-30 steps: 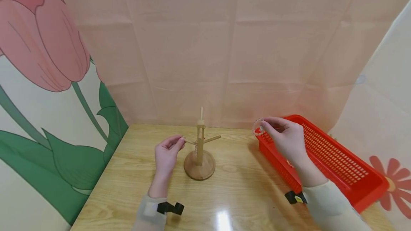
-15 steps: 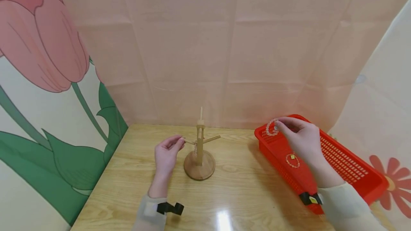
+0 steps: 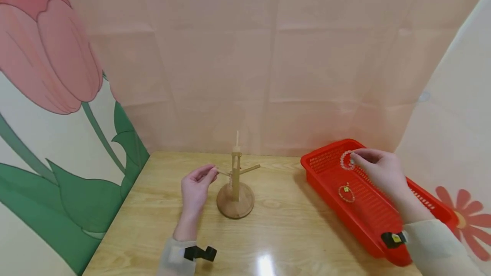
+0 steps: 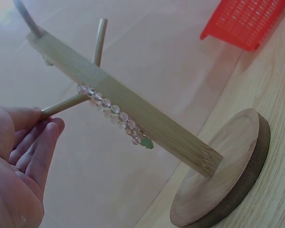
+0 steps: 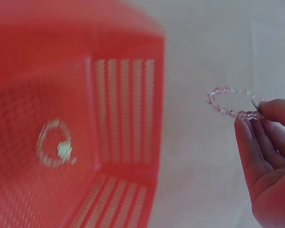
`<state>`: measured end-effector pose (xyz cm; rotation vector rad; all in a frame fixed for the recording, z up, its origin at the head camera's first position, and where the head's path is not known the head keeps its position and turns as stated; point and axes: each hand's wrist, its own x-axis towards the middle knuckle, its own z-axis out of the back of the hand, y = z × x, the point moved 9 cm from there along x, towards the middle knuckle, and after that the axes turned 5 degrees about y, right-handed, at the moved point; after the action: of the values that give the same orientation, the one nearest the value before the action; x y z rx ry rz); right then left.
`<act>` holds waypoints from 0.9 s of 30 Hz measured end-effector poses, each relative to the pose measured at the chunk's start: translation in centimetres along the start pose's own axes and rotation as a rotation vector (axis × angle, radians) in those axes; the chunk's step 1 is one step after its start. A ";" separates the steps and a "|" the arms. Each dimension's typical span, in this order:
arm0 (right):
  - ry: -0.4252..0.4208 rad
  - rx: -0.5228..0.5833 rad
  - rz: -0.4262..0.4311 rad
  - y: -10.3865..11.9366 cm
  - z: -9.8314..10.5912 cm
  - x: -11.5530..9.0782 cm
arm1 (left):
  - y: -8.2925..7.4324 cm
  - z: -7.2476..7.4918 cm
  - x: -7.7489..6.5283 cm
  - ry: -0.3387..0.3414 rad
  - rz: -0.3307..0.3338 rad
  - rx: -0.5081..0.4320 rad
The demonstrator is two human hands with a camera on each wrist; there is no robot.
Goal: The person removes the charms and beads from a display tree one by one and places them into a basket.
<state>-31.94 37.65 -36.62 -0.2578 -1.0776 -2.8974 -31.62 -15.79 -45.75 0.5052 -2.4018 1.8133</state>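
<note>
Nearest me, both my pale sleeves reach forward over the wood-grained table, a small black device at each wrist. My left hand is pinching the outer end of the left peg between thumb and fingertips. That peg juts sideways from the wooden stand toward my fingers; the stand's post is upright on a round base, just right of my left hand, with a second peg slanting off to the right and a thin rod at the top. A beaded bracelet hangs from the left peg beside the post, its long axis running down along it, a green charm at the lower end.

Well to the right, my right hand grasps the pink bracelet by its near edge, thumb against fingertips. The ring sticks out leftward from them, before the far end of the red basket; how high, I can't tell. Another bracelet with a yellowish charm lies on the basket's floor. Behind everything hangs a creased pinkish cloth.
</note>
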 end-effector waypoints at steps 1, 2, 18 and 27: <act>0.010 -0.008 -0.007 -0.7 0.1 0.1 | 0.0 0.1 0.0 0.000 0.002 -0.001; 0.021 -0.007 -0.013 -1.2 0.2 0.2 | 0.0 0.1 0.0 0.001 0.004 0.000; 0.314 -0.142 0.038 -7.4 -1.2 0.6 | 0.1 0.1 -0.1 0.008 0.003 -0.019; 0.437 -0.144 0.020 -8.9 -2.4 0.6 | 0.1 0.1 0.0 0.011 0.001 -0.026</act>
<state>-33.67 42.89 -44.04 0.3449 -0.7885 -2.8173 -31.68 -15.88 -45.89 0.4897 -2.4156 1.7777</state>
